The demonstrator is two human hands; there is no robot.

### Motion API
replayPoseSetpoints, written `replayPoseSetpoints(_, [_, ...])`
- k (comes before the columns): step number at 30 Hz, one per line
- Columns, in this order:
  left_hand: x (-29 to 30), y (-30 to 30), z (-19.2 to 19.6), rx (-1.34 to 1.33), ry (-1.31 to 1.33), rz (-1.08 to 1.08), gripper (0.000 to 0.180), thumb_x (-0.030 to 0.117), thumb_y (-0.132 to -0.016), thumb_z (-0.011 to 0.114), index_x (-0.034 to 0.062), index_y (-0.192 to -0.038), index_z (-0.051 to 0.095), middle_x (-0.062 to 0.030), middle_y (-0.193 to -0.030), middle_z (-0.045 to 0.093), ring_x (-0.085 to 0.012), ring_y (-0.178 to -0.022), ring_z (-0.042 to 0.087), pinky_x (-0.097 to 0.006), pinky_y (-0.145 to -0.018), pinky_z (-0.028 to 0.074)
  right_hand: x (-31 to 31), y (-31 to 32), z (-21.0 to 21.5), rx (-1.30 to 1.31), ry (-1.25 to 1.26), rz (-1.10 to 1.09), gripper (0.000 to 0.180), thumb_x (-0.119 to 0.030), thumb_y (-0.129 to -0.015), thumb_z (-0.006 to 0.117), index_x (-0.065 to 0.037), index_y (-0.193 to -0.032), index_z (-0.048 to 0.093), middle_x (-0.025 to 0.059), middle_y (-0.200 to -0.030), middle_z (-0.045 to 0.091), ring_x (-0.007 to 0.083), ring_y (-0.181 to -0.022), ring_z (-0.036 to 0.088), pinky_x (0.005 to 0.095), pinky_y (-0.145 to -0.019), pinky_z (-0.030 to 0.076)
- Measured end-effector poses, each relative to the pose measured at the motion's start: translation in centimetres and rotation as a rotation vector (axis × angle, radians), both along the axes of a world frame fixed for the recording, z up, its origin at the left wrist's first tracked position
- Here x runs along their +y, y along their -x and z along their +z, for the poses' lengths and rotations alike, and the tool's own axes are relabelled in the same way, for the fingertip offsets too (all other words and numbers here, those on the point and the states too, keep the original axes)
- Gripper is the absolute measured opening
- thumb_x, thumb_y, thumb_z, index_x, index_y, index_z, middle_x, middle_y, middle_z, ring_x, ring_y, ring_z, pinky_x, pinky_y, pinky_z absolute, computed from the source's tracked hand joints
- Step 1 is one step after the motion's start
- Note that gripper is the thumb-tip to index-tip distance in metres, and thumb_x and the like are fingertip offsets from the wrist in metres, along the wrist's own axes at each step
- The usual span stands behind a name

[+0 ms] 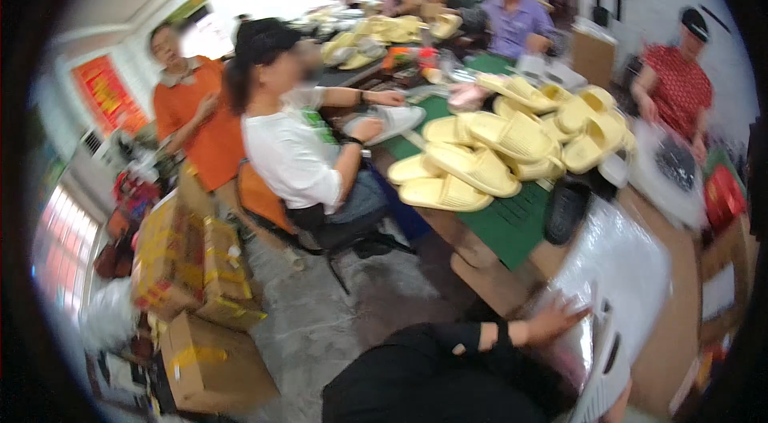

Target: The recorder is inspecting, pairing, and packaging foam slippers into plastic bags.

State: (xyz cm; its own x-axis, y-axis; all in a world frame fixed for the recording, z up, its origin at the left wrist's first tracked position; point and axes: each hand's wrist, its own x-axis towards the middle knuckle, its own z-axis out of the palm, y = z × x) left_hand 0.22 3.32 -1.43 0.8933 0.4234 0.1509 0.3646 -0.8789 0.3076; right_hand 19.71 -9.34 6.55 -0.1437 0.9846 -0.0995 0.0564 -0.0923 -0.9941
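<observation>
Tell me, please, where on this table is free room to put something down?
Free: the green mat between the yellow slipper pile and the table's near edge, left of the black slipper. Crowded: the slipper pile, and the clear plastic bags under the left hand.

A heap of slippers (512,147) is piled on the table (512,231). Right of it, a plastic-wrapped stack (616,263) is touched by 1 hand (552,323). Cartons (192,271) are stacked at left on the floor (336,319).
</observation>
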Motion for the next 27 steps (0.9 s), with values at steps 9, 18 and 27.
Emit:
replayPoseSetpoints(9, [5.1, 0.4, -0.1, -0.570, 0.273, -0.046, 0.048, 0.011, -0.077, 0.057, -0.0019, -0.123, 0.050, -0.0204, -0.122, 0.055, -0.0336, -0.104, 0.056, -0.039, -0.086, 0.045, -7.1, -0.6, 3.7, 0.134, 0.289, -0.007, 0.066, -0.011, -0.075, 0.072, 0.002, -0.132, 0.042, 0.0055, -0.119, 0.056, 0.0121, -0.104, 0.051, 0.0294, -0.092, 0.041])
replayPoseSetpoints(18, [3.2, 0.1, 1.7, -0.753, 0.361, 0.208, 0.032, 0.002, -0.084, 0.052, 0.0055, -0.115, 0.060, -0.0180, -0.121, 0.056, -0.0322, -0.112, 0.050, -0.040, -0.091, 0.041, -8.5, -0.5, 2.8, 0.062, 0.267, -0.108, 0.053, -0.003, -0.084, 0.060, -0.005, -0.133, 0.043, 0.0026, -0.116, 0.057, 0.0094, -0.104, 0.050, 0.0268, -0.091, 0.041])
replayPoseSetpoints(27, [0.4, -1.0, 3.9, -0.643, 0.131, 0.313, 0.031, 0.010, -0.085, 0.056, 0.0131, -0.116, 0.062, -0.0073, -0.125, 0.055, -0.0311, -0.117, 0.046, -0.042, -0.098, 0.033, -7.0, 3.0, 3.5, -0.634, 0.072, -0.332, 0.034, -0.006, -0.077, 0.057, -0.001, -0.111, 0.058, 0.0221, -0.123, 0.050, 0.0426, -0.116, 0.045, 0.0393, -0.098, 0.038])
